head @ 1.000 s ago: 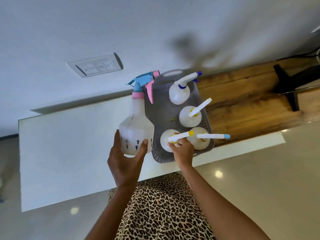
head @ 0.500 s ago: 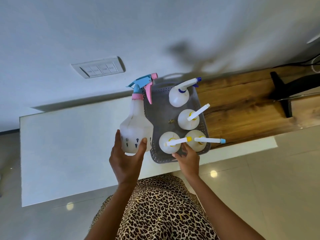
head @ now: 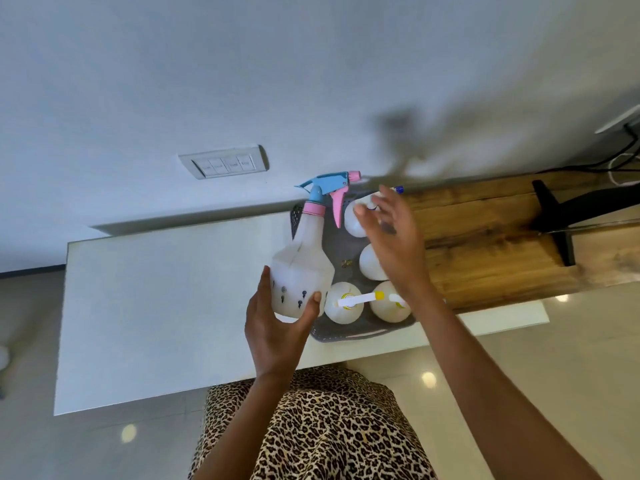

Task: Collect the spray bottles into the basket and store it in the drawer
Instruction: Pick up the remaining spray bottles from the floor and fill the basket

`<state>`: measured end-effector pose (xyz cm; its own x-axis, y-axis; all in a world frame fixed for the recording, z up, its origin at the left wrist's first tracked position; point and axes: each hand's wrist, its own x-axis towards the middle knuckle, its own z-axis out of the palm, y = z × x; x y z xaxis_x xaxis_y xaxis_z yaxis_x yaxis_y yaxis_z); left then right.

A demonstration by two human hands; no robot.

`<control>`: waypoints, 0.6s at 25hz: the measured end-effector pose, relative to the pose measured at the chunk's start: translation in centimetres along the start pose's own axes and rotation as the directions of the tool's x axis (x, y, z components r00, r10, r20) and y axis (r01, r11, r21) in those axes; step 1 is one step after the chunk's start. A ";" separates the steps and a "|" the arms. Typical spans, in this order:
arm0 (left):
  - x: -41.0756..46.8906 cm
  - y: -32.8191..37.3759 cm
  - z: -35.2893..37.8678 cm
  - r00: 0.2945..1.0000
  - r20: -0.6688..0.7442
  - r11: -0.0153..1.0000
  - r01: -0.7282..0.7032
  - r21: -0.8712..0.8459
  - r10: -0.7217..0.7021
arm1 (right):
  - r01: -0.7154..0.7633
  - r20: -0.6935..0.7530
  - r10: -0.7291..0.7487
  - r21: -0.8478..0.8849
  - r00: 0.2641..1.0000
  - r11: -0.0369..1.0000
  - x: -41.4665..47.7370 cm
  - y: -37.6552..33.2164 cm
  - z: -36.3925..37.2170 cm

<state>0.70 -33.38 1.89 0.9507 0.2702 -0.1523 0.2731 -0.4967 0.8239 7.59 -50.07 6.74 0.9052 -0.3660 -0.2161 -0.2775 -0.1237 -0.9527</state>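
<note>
Grey perforated basket (head: 349, 336) sits on the white surface (head: 166, 299) beside a wood plank (head: 485, 244), four round white bottles (head: 344, 303) crowding it; my left hand (head: 273, 336) grips the big translucent spray bottle (head: 299, 271) at the basket's left edge; my right hand (head: 391, 242) hovers spread, holding nothing.

A translucent trigger spray bottle (head: 300, 268) is gripped at its base, upright; beside it, four small white bottles (head: 344, 302) are stood in the grey basket (head: 349, 332).

Pale wall (head: 242, 64) with switch plate (head: 223, 161), white table (head: 156, 289), wooden top (head: 485, 244), glossy tiled floor (head: 536, 375)
</note>
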 end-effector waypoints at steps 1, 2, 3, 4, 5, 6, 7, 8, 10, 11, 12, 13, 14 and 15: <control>-0.1 0.1 0.0 1.000 0.005 0.999 -0.029 0.018 0.029 | -0.028 0.045 0.029 -0.011 0.999 1.000 2.1 -1.4 0.2; -0.2 0.2 0.1 0.999 0.011 0.999 -0.045 0.028 0.045 | -0.061 0.085 0.065 -0.050 0.994 0.997 3.9 -2.5 0.3; -0.3 0.3 0.2 0.999 0.016 0.998 -0.051 0.030 0.051 | -0.085 0.122 0.100 -0.122 0.988 0.989 5.4 -3.5 0.4; -0.3 0.4 0.3 0.999 0.019 0.998 -0.051 0.029 0.051 | -0.090 0.163 0.125 -0.207 0.979 0.974 6.5 -4.2 0.3; -0.3 0.4 0.4 0.999 0.020 0.998 -0.049 0.028 0.048 | -0.072 0.218 0.138 -0.285 0.966 0.956 7.3 -4.6 0.2; -0.2 0.3 0.5 0.999 0.022 0.999 -0.047 0.028 0.046 | -0.033 0.281 0.140 -0.355 0.949 0.934 7.8 -4.8 0.0; -0.2 0.3 0.5 0.999 0.028 0.999 -0.046 0.029 0.045 | 0.012 0.336 0.138 -0.408 0.932 0.913 8.1 -4.9 -0.3; -0.1 0.1 0.6 0.998 0.042 0.999 -0.044 0.033 0.042 | 0.044 0.369 0.137 -0.442 0.919 0.896 8.3 -4.9 -0.5; 0.3 -0.2 0.7 0.995 0.097 0.997 -0.038 0.063 0.032 | 0.048 0.364 0.133 -0.446 0.922 0.894 8.5 -4.7 -0.8; 0.5 -0.4 0.9 0.991 0.131 0.995 -0.032 0.091 0.020 | 0.050 0.342 0.114 -0.435 0.933 0.899 8.4 -4.6 -0.8; 0.8 -0.6 1.0 0.987 0.161 0.992 -0.018 0.125 -0.002 | 0.064 0.320 0.086 -0.428 0.943 0.901 8.2 -4.3 -0.7; 1.1 -0.7 1.1 0.983 0.181 0.987 0.000 0.160 -0.030 | 0.085 0.307 0.056 -0.428 0.950 0.900 7.9 -3.8 -0.6; 1.3 -0.9 1.1 0.980 0.191 0.982 0.017 0.187 -0.053 | 0.104 0.301 0.034 -0.430 0.953 0.897 7.6 -3.1 -0.5; 1.3 -1.0 1.1 0.979 0.195 0.979 0.025 0.205 -0.066 | 0.116 0.303 0.022 -0.430 0.953 0.895 7.3 -2.2 -0.4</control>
<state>1.86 -33.45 0.27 0.9411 0.1363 -0.3093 0.3209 -0.6480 0.6907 14.68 -52.86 7.38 0.9539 -0.0723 -0.2913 -0.2818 -0.5501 -0.7862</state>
